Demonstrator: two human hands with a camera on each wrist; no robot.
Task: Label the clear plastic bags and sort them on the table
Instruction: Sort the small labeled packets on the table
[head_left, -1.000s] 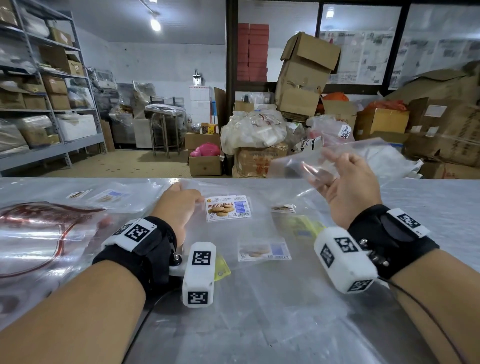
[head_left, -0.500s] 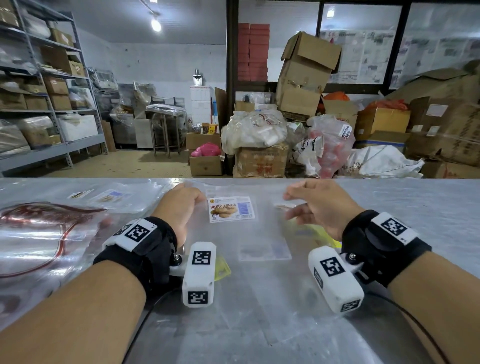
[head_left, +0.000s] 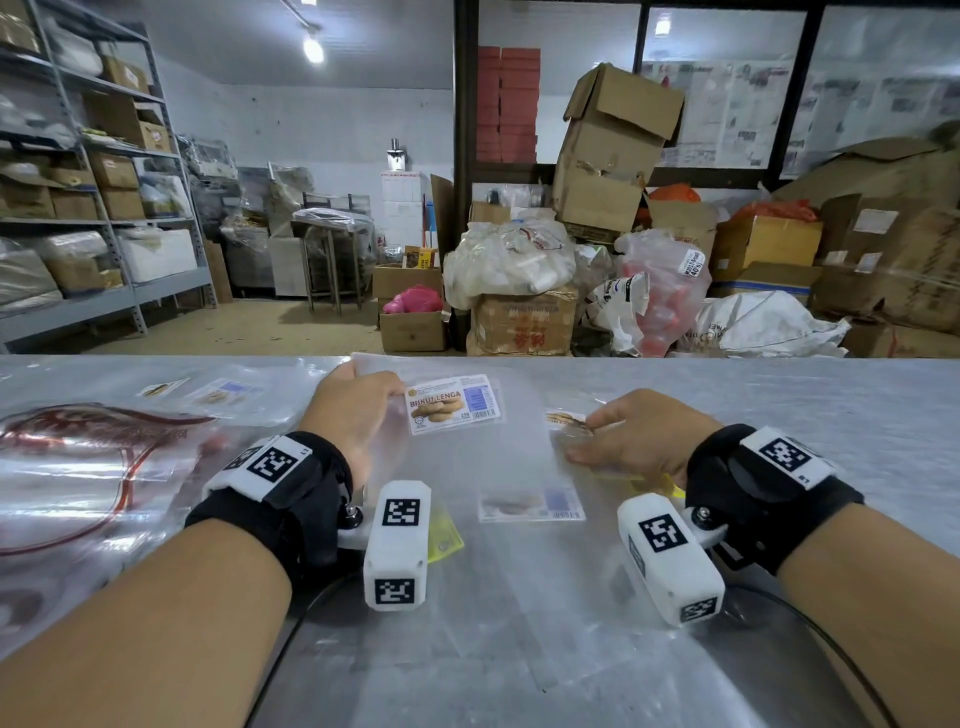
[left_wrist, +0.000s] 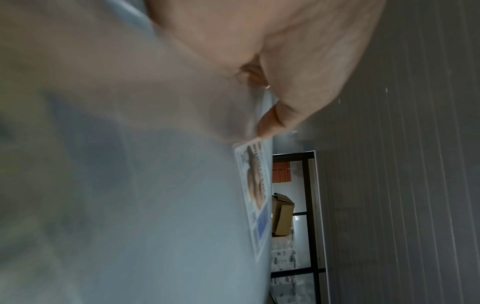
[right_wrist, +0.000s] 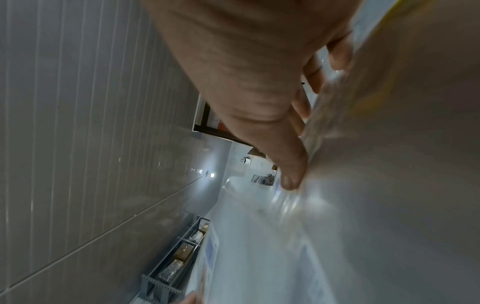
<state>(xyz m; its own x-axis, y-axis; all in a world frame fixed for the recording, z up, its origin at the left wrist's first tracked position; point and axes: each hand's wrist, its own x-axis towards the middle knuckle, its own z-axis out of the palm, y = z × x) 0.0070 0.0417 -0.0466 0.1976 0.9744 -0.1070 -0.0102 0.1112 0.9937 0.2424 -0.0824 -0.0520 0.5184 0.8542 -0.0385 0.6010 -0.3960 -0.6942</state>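
Observation:
A clear plastic bag (head_left: 467, 452) lies flat on the steel table (head_left: 831, 415) between my hands. It carries a white "BISKUT LENGA" label (head_left: 454, 402) near its far edge. My left hand (head_left: 358, 410) pinches the bag's left edge beside that label (left_wrist: 255, 195), thumb on top. My right hand (head_left: 618, 441) lies on the plastic at the bag's right side, with its fingers (right_wrist: 291, 164) stretched out and their tips on the film. A small label strip (head_left: 569, 422) sits just off its thumb. Another labelled bag (head_left: 530, 504) lies underneath, nearer to me.
Several clear bags with red print (head_left: 93, 467) are piled at the left, and labelled bags (head_left: 223, 395) lie behind them. Yellow backing scraps (head_left: 444, 535) lie by my wrists. Beyond the table's far edge stand cardboard boxes (head_left: 613, 156) and shelving (head_left: 104, 234).
My right hand, which held a clear bag up in the air, has come down onto the table. The bag now lies flat. My left hand has stayed at the labelled edge.

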